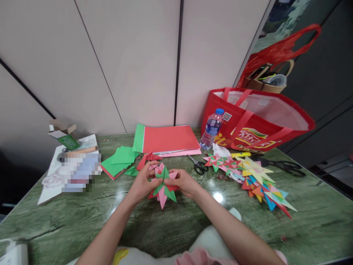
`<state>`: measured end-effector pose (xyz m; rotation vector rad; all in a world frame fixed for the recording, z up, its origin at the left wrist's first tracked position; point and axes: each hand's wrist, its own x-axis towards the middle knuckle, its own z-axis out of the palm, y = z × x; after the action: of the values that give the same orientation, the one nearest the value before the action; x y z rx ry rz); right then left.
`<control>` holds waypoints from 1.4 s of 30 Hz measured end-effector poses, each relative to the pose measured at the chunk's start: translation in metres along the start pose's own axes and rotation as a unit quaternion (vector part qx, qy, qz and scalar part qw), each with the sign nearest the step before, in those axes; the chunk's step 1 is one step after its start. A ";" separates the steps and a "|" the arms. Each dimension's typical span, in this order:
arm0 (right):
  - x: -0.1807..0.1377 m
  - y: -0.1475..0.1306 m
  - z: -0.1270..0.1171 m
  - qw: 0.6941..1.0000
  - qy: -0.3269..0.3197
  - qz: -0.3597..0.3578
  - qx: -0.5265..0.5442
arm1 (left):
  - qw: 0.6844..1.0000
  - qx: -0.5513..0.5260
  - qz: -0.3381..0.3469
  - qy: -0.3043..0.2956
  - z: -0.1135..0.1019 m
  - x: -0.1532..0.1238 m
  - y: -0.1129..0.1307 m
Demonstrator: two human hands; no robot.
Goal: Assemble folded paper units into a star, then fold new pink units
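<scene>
A folded paper star [162, 191] in green, pink and red is held between my two hands, just above the green marbled table. My left hand [145, 180] grips its left side, thumb on the front and fingers behind. On the right side, my right hand [183, 182] pinches it the same way, its thumb near the star's centre. Folded red paper pieces [147, 159] and small green folded pieces [131, 171] lie just beyond my left hand. Farther left sits a stack of green and red paper squares [120, 160].
Red, green and pink sheets [171, 138] lie against the wall, with scissors [199, 166] nearby. A water bottle [212, 129] stands before a red shopping bag [264, 136]. Finished paper stars [256, 171] cover the right side. A small box [66, 138] stands at the left.
</scene>
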<state>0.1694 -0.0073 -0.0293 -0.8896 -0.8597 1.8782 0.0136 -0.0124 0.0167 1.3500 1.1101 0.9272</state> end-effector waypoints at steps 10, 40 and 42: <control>0.001 0.002 -0.002 1.000 -0.002 -0.001 -0.014 | 0.999 0.033 0.003 0.011 -0.001 0.003 -0.005; 0.006 -0.002 -0.007 0.992 0.105 -0.071 0.004 | 0.821 0.530 0.122 0.177 -0.063 0.038 -0.064; 0.006 -0.003 -0.007 0.992 0.110 -0.069 0.001 | 0.860 0.449 0.131 0.205 -0.060 0.036 -0.057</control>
<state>0.1740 0.0006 -0.0322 -0.9882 -0.7634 1.6271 -0.0411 0.0356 -0.0372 2.1629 1.8572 0.9482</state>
